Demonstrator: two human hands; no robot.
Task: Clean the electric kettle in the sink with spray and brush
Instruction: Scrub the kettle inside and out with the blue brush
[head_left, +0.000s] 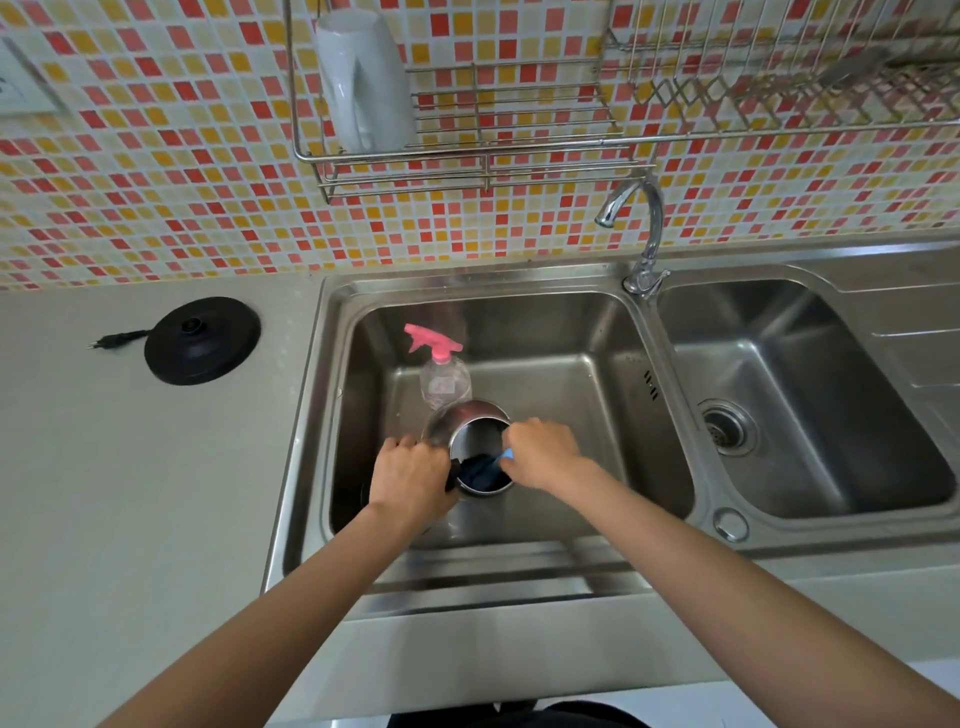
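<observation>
at frame centre, the left hand grip is steadying the kettle; the right hand grip is holding the brush inside. best practice: circling bristles over the whole inner wall.

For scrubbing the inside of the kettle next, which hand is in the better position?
Probably the right hand: it grips the brush at the opening of the kettle. The left hand grips the kettle's side and steadies it in the sink.
</observation>
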